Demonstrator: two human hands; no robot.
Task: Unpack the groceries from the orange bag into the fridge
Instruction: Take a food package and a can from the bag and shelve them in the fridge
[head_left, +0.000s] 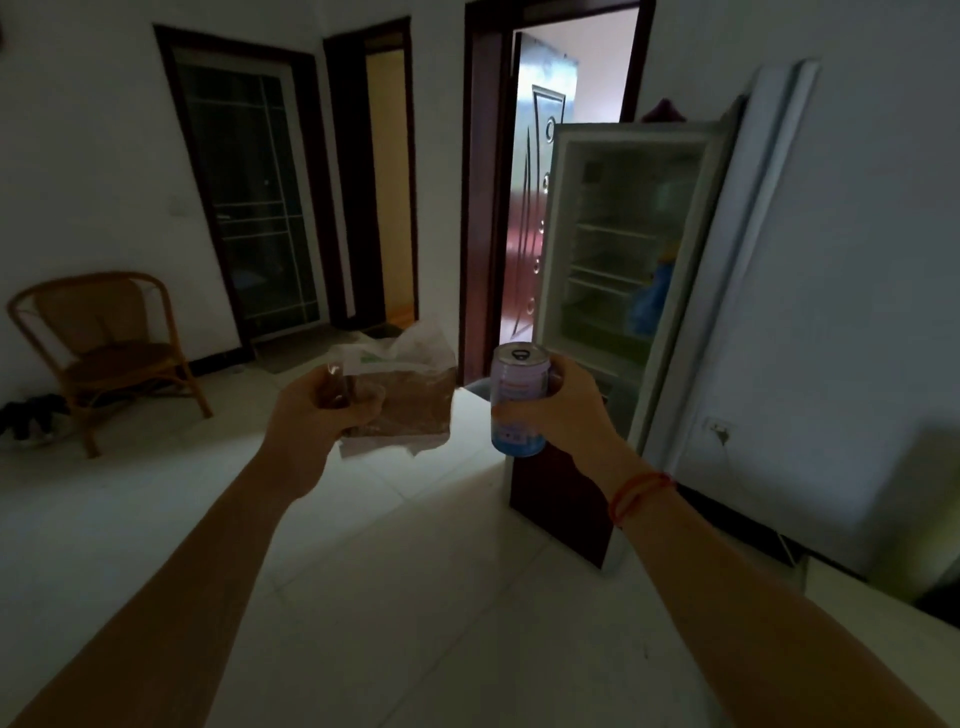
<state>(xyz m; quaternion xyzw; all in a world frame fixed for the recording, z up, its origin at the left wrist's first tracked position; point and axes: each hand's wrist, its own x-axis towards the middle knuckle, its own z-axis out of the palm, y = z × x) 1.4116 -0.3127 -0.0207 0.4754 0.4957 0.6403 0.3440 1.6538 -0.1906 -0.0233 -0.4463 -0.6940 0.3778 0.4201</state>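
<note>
Head view: L hand (322, 415) grips brown packet (415, 410), R hand (576, 410) wraps can (519, 410), both ~12 o'clock. Fridge (558, 218) open at 1 o'clock, well apart. Orange bag not visible. Rec: keep can upright, shelve it first.

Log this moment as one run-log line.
left hand: holds packet of brown food | right hand: holds drink can | fridge: open | both items not yet inside

Upright pale can (519, 400) and clear packet (410, 405) of brown contents held up before the open white fridge (556, 234)
</note>
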